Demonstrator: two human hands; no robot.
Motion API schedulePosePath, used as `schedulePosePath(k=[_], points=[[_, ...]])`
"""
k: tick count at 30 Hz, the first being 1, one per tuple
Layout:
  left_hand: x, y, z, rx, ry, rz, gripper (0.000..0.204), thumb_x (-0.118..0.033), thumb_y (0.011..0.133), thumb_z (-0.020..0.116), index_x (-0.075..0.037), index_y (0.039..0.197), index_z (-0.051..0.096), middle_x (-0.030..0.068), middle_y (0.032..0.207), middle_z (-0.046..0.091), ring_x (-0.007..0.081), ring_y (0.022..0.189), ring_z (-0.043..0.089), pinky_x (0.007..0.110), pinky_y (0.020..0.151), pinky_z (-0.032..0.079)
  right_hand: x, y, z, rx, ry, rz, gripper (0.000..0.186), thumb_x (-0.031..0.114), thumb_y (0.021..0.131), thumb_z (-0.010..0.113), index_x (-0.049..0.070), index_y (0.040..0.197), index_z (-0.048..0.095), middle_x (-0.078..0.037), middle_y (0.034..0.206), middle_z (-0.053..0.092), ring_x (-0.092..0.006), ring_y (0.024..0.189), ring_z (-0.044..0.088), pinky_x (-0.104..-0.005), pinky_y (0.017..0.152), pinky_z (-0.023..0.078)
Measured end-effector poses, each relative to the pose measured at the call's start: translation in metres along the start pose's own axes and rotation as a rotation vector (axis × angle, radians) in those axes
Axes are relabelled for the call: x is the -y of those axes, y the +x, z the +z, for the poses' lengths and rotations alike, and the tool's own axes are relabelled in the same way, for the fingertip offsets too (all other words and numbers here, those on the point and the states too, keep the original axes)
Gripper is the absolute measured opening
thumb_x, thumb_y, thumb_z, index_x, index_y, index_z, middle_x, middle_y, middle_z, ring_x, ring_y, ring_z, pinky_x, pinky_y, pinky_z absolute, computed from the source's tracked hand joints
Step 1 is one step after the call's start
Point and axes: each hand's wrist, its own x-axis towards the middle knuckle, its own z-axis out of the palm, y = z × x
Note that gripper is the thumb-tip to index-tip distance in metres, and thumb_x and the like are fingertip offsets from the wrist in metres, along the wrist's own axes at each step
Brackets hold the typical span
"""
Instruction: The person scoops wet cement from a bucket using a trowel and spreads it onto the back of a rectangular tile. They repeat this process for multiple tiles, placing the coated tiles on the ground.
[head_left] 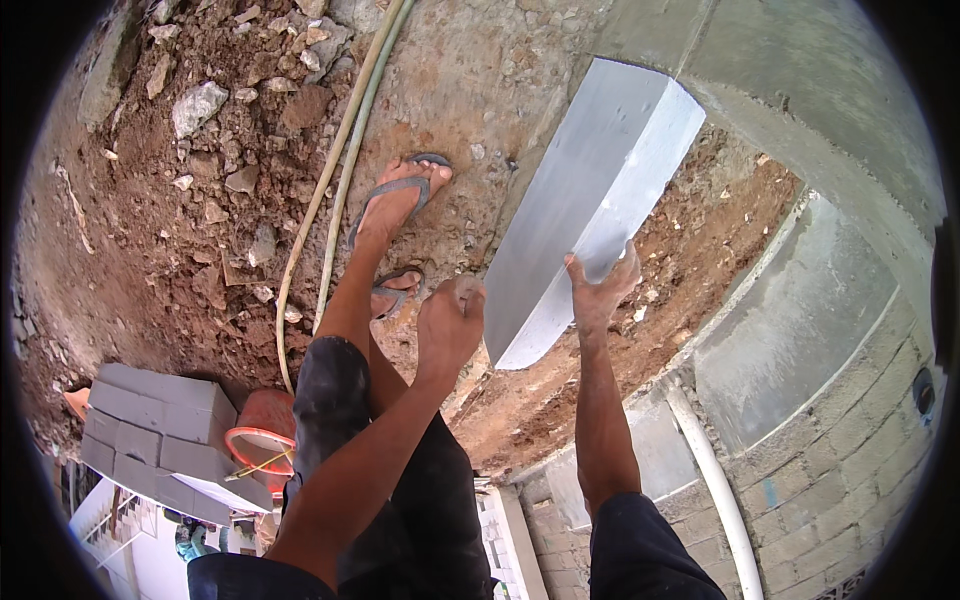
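Note:
A long grey block (585, 200) with a pale side face lies at a slant over a concrete edge and soil. My right hand (605, 280) grips its pale side near the lower half, thumb along the face. My left hand (450, 325) is closed right at the block's lower left corner; what its curled fingers hold, if anything, is hidden. My feet in grey flip-flops (400, 200) stand on the rough ground just left of the block.
Two hoses (340, 160) run beside rubble (200, 110) at left. Stacked grey blocks (150, 420) and an orange bucket (262, 430) sit lower left. A concrete ledge (840, 120), block wall (820, 470) and white pipe (715, 470) border the right.

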Motion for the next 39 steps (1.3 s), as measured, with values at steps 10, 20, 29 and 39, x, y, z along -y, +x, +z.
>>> schedulePosePath(k=[10, 20, 29, 39], points=[[-0.001, 0.006, 0.010, 0.044, 0.022, -0.093, 0.017, -0.015, 0.091, 0.060, -0.002, 0.099, 0.067, 0.0155, 0.091, 0.070, 0.0287, 0.090, 0.069, 0.037, 0.081, 0.051, -0.027, 0.001, -0.004, -0.061, 0.145, 0.082, 0.095, 0.047, 0.087, 0.072, 0.003, 0.151, 0.017, -0.024, 0.143, 0.021, -0.0398, 0.135, 0.026, -0.0581, 0.108, 0.033], [-0.013, 0.005, 0.016, 0.060, 0.011, -0.044, 0.017, -0.013, 0.089, 0.060, -0.001, 0.098, 0.067, 0.0195, 0.090, 0.070, 0.0336, 0.084, 0.068, 0.040, 0.077, 0.051, -0.004, 0.002, 0.000, 0.094, 0.138, 0.068, 0.121, 0.044, 0.073, 0.085, -0.001, 0.153, 0.006, -0.029, 0.149, 0.015, -0.0433, 0.139, 0.021, -0.0574, 0.114, 0.025], [-0.018, 0.006, 0.022, 0.099, 0.013, -0.058, 0.015, -0.010, 0.088, 0.060, 0.000, 0.096, 0.067, 0.0191, 0.091, 0.070, 0.0347, 0.084, 0.068, 0.041, 0.079, 0.053, 0.037, 0.037, 0.020, 0.105, -0.215, 0.359, 0.152, 0.050, 0.052, 0.094, 0.002, 0.153, -0.009, -0.032, 0.140, 0.022, -0.0467, 0.130, 0.033, -0.0590, 0.104, 0.039], [-0.041, 0.020, 0.031, 0.157, 0.181, 0.074, 0.015, -0.011, 0.086, 0.062, 0.002, 0.094, 0.066, 0.0202, 0.091, 0.067, 0.0387, 0.085, 0.066, 0.045, 0.078, 0.052, 0.013, 0.052, -0.005, 0.211, 0.012, 0.406, 0.138, 0.021, 0.056, 0.089, 0.001, 0.154, -0.007, -0.032, 0.133, 0.035, -0.0449, 0.118, 0.048, -0.0511, 0.103, 0.043]])
